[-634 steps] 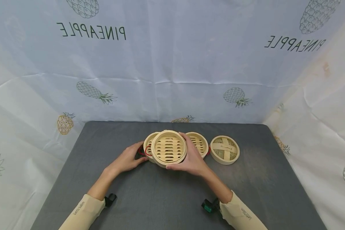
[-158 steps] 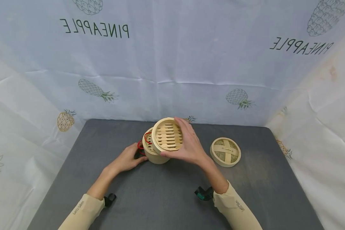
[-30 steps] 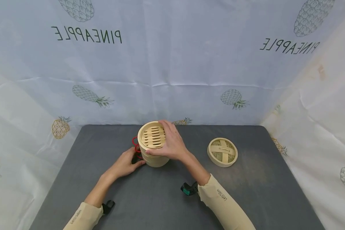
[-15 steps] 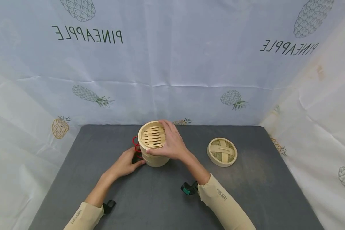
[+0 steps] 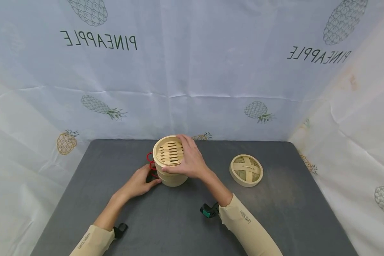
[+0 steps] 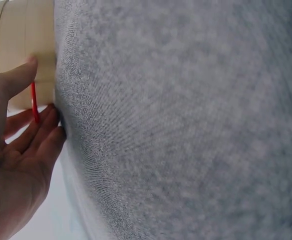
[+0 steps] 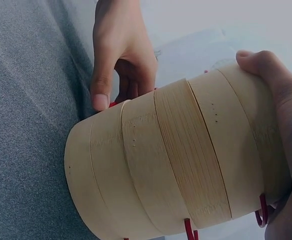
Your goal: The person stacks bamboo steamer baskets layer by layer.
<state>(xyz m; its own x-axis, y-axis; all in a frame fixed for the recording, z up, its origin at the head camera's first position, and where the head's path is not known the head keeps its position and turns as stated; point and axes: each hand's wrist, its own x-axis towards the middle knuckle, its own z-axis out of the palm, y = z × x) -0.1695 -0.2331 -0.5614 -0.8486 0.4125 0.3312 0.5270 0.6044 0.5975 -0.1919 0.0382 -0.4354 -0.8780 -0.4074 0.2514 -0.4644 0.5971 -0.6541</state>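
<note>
Stacked bamboo steamer (image 5: pixel 170 161), slatted top tier open, red wire handles (image 5: pixel 150 164) at its left, stands mid-table near the back edge. Right hand (image 5: pixel 187 160) grips the top tier; left hand (image 5: pixel 140 182), fingers relaxed, touches the base. Lid (image 5: pixel 246 170) lies apart at right on gray table (image 5: pixel 275 213).

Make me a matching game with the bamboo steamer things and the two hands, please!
Things:
1. stack of steamer baskets
2. steamer lid
3. left hand
4. right hand

Places or states:
A. lies flat on the table, apart from the others, off to the right
B. grips the top basket round its rim
C. stands upright in the middle, with red loops on its side
D. touches the bottom of the stack, by the red loops

Pairs: 1-C, 2-A, 3-D, 4-B
</note>
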